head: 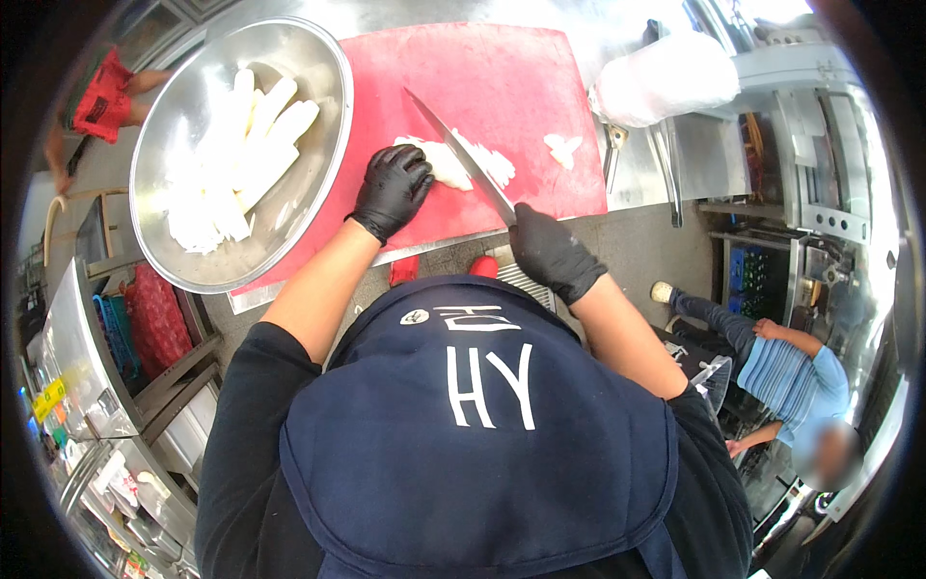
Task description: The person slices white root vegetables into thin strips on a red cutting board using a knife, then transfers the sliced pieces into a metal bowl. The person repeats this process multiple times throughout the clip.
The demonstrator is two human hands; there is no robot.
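Observation:
My left hand [394, 184], in a black glove, rests with curled fingers on a peeled white vegetable [447, 166] on the red cutting board [492, 72]. In my right hand [553, 253], also gloved in black, is the handle of a long kitchen knife [450, 137]. Its blade slants across the board, between the held piece and a cluster of thin white slices [499, 166]. A few loose white pieces [563, 150] lie farther right. To the left, a large steel bowl [289, 217] holds several long peeled white vegetable lengths [268, 145].
A bundle in clear plastic [665, 79] sits right of the board on the steel table, with a long metal utensil [667, 170] near its edge. A person in a blue striped shirt [785, 369] is at right, another person at far left. A red mesh sack [158, 318] fills a left shelf.

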